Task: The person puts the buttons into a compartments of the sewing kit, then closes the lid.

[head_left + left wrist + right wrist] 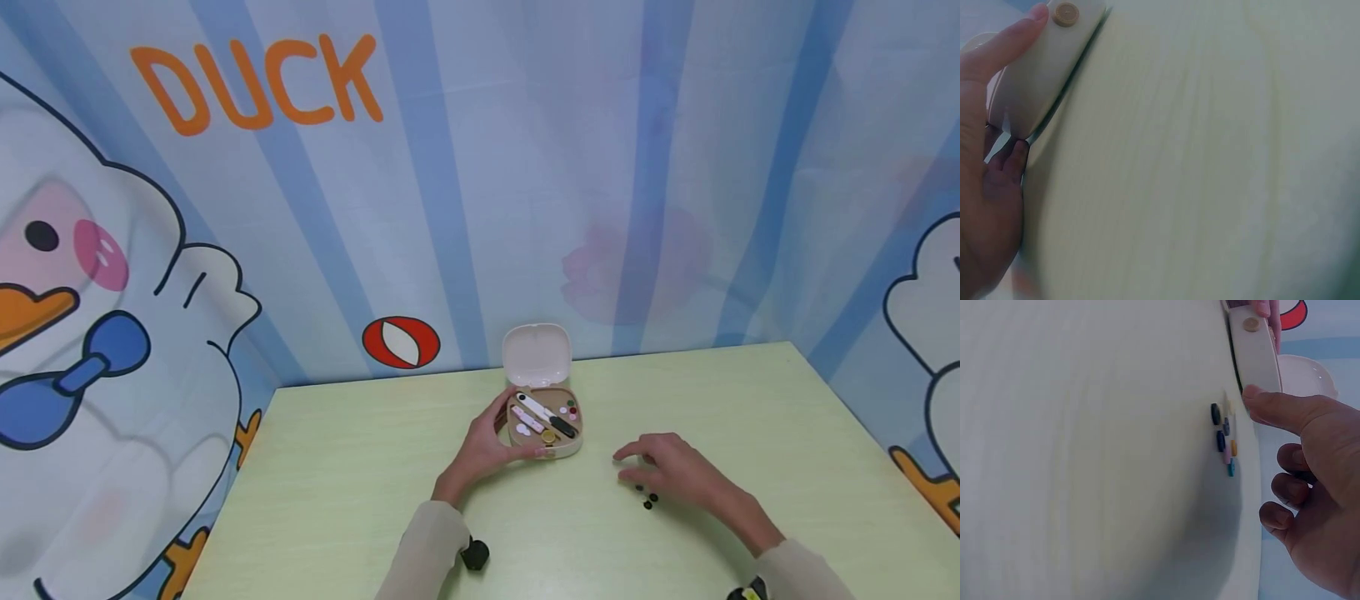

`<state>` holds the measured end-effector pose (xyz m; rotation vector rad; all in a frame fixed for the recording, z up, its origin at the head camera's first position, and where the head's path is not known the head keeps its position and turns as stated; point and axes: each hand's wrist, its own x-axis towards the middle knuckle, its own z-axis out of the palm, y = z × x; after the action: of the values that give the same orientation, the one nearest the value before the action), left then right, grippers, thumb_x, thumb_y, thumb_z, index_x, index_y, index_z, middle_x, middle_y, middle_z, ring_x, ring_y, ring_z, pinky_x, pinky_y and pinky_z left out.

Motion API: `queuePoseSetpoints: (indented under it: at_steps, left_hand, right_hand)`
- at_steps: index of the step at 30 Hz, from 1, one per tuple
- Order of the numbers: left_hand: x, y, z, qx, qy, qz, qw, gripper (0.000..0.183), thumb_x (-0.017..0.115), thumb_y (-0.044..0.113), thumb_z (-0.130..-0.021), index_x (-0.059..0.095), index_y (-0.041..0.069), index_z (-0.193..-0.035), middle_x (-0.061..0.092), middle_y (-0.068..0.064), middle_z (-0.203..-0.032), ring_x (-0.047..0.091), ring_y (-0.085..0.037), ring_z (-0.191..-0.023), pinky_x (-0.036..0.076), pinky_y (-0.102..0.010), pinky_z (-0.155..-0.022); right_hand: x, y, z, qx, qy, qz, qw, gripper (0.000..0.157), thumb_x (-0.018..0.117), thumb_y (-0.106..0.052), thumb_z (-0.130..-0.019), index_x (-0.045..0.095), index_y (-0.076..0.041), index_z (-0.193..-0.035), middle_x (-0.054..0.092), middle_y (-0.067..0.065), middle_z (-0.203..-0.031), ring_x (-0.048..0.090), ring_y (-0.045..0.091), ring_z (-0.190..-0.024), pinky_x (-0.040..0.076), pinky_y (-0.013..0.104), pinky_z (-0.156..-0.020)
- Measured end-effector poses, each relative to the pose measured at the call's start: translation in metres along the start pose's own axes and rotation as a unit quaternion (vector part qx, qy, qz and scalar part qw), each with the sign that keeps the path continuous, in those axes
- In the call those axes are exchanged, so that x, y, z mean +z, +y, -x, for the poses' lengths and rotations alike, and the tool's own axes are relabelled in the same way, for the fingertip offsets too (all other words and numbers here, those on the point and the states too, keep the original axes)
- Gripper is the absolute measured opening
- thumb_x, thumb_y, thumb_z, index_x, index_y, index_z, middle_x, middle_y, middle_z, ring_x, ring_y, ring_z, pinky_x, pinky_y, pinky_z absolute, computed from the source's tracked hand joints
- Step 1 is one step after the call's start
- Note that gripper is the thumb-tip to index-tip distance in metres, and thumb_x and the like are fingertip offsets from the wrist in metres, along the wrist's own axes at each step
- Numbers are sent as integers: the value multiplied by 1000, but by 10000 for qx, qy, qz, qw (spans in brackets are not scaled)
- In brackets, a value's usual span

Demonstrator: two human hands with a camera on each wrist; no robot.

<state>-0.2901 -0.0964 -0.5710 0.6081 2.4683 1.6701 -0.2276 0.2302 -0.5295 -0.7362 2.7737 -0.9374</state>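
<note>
An open cream sewing-kit box [568,446] stands on the table with its lid [536,354] tilted back. Inside lie a white tool with a black end [543,412], a smaller pale pink item [527,418], a round gold piece [549,437] and several small buttons [572,410]. My left hand [483,446] grips the box at its left side, thumb across the front near a round wooden button [1065,14]. To the right, my right hand [678,473] hovers with loosely bent fingers and holds nothing visible. Several loose coloured buttons [1220,441] lie on the table beneath it.
The pale wooden table [337,483] meets a blue striped cloth [480,208] with duck prints just behind the lid. A dark wrist device [475,554] sits at my left sleeve.
</note>
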Motion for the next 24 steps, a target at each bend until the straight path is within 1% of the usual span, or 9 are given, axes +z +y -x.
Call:
queuePoseSetpoints:
  at_steps: [2,6,9,10,14,16,17,21,24]
  left_hand:
    - [0,0,0,-5,6,20,10000,105,93,33,-79,31,21,-164,39,1,-163,38,-19,-149,35,-35,-122]
    - [0,0,-1,-1,16,-12,10000,104,93,28,-79,32,23,-163,39,1,-164,38,-20,-149,35,-36,-122]
    - [1,0,-1,53,25,-6,10000,104,93,22,-80,31,21,-164,37,-3,-165,36,-23,-150,34,-39,-123]
    - [1,2,-1,34,12,-8,10000,104,92,20,-80,30,18,-164,37,-5,-165,36,-26,-151,34,-42,-123]
    - [-3,25,5,37,-59,81,9999,102,90,12,-81,29,6,-163,36,-15,-164,35,-34,-150,33,-48,-123]
    - [-3,27,6,16,-81,91,9999,102,89,11,-81,28,4,-163,35,-17,-164,35,-36,-150,33,-50,-123]
    - [-3,26,5,47,-63,97,9999,102,89,11,-81,28,5,-163,36,-17,-164,35,-35,-150,33,-50,-123]
    - [1,4,0,90,8,67,9999,103,91,17,-81,30,15,-164,37,-8,-165,36,-29,-150,34,-46,-123]
    - [1,0,-1,100,30,30,9999,103,92,23,-80,32,20,-164,39,-2,-164,38,-24,-149,36,-41,-122]
  right_hand:
    - [3,2,2,-80,17,15,10000,24,79,-25,-94,80,-11,-113,55,-12,-75,39,3,-65,35,23,-55]
    - [8,3,4,-160,96,45,9998,20,78,-23,-94,81,-11,-110,53,-13,-73,38,2,-63,35,22,-55]
    - [10,2,5,-166,181,115,9996,18,78,-22,-94,81,-12,-108,52,-13,-73,38,2,-63,35,22,-54]
    - [10,1,5,-178,207,143,9995,16,78,-21,-94,82,-12,-107,52,-14,-73,38,2,-63,36,22,-54]
    - [10,-1,4,-262,250,161,9992,11,79,-20,-94,83,-15,-102,53,-14,-74,39,2,-63,37,22,-54]
    - [10,-1,4,-304,251,149,9991,8,79,-19,-93,82,-16,-100,56,-15,-77,41,1,-65,39,23,-56]
    - [10,-1,3,-334,250,156,9990,7,79,-19,-93,82,-17,-99,58,-15,-79,43,0,-66,41,23,-57]
    - [9,0,0,-418,224,197,9987,3,80,-17,-92,80,-17,-95,65,-16,-86,50,0,-72,47,25,-62]
    - [7,1,-3,-435,134,199,9988,4,80,-16,-91,78,-18,-94,66,-16,-87,49,1,-72,47,25,-62]
